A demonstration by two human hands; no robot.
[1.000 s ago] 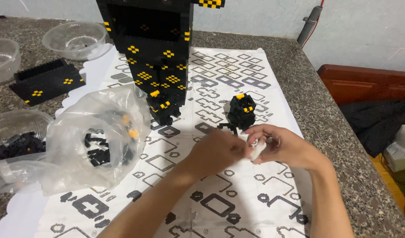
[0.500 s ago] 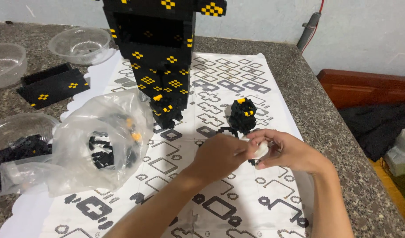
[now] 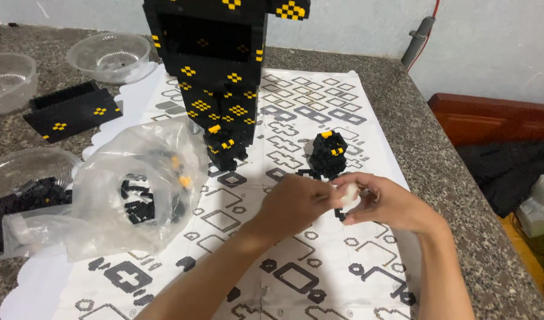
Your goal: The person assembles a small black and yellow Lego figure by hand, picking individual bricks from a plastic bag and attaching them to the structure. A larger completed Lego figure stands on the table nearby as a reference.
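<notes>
Pinching a small white piece [image 3: 347,194] between my left hand [image 3: 298,204] and right hand [image 3: 390,204] near the printed sheet's [image 3: 295,278] right edge, I judge the tall black-and-yellow model [image 3: 221,77] well advanced, the small black cluster [image 3: 328,154] unfinished, bagged bricks [image 3: 138,195] left.

Home hobby spot: granite counter [image 3: 461,195]

single head view, looks down and forward from close above, over patterned mat [image 3: 295,261] on stone counter [image 3: 443,178]
</notes>
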